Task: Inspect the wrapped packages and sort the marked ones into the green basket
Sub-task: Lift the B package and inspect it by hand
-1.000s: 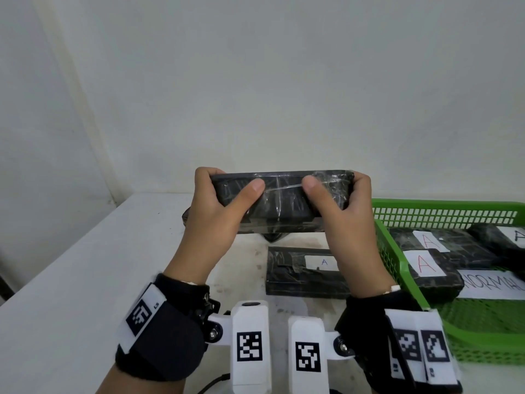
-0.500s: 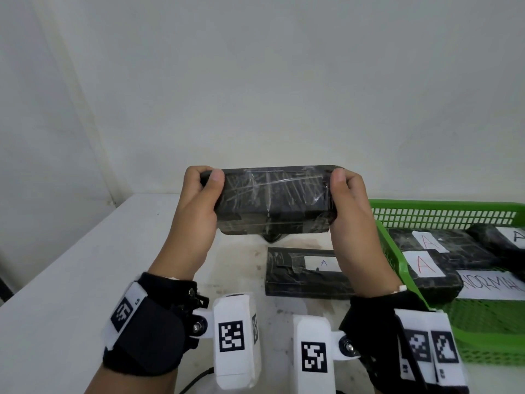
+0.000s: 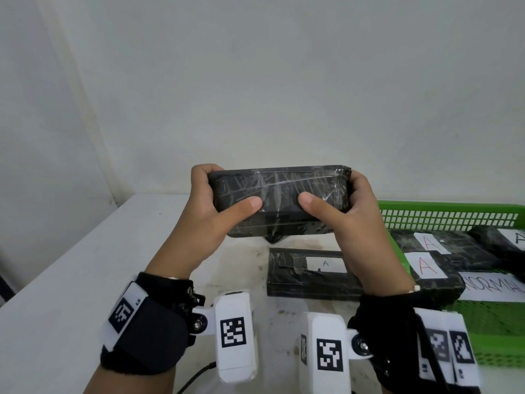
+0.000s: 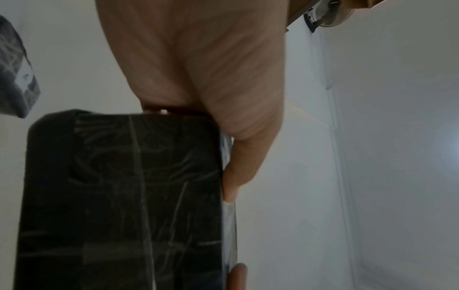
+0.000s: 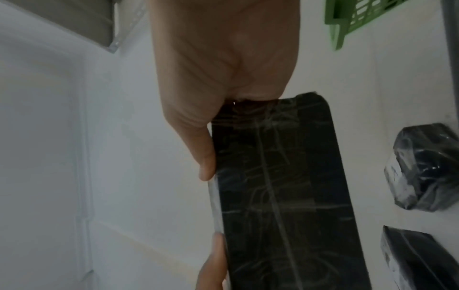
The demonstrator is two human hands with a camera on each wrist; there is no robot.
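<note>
A black package wrapped in clear film [image 3: 279,191] is held up above the white table, lengthwise between both hands. My left hand [image 3: 216,200] grips its left end, thumb on the near face. My right hand [image 3: 341,206] grips the right end the same way. No label shows on the faces turned to me. The wrist views show the package's dark wrapped face [image 4: 119,196] [image 5: 280,186] with a thumb along its edge. A second black package with a white label marked "A" [image 3: 309,273] lies on the table below. The green basket [image 3: 449,211] stands at the right.
The basket holds several black packages with white "A" labels [image 3: 426,265] and a paper reading "NORMAL" [image 3: 494,285]. A small crumpled black wrapped bundle [image 5: 422,166] lies on the table behind the held package. A white wall rises behind the table [image 3: 56,294].
Both hands have turned the package about its long axis. The thumbs went from the ends back onto the near face, toward the middle, and a different side now faces me.
</note>
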